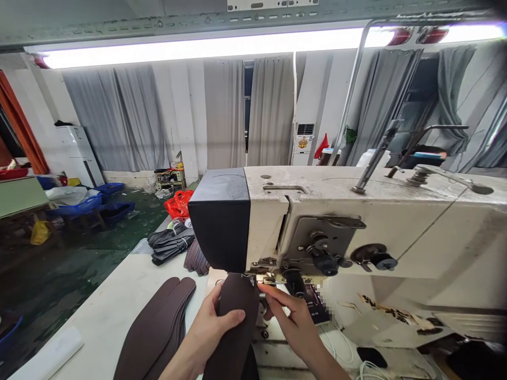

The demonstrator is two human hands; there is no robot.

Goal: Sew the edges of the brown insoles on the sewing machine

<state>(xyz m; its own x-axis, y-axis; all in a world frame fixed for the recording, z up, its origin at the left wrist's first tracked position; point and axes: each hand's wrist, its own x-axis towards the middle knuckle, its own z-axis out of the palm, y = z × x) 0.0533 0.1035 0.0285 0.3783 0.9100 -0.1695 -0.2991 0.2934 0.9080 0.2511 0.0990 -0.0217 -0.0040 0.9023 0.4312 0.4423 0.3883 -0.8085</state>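
Note:
My left hand [206, 328] grips a dark brown insole [233, 348], thumb on its upper face and fingers underneath. The insole's far end lies beneath the head of a sewing machine [268, 227], by the needle area. My right hand [295, 322] is closed beside the insole's right edge, its fingertips close to the presser foot. Whatever those fingers pinch, if anything, is hidden. To the left of my left hand, a stack of dark brown insoles [152, 327] rests on the pale table [105, 309].
Bundled dark pieces [170, 243] and a fanned stack of brownish pieces [196, 258] lie behind the machine head, near a red plastic bag [179, 203]. A white roll [53, 353] sits at the table's left edge. Thread [431, 224] runs across the machine's front.

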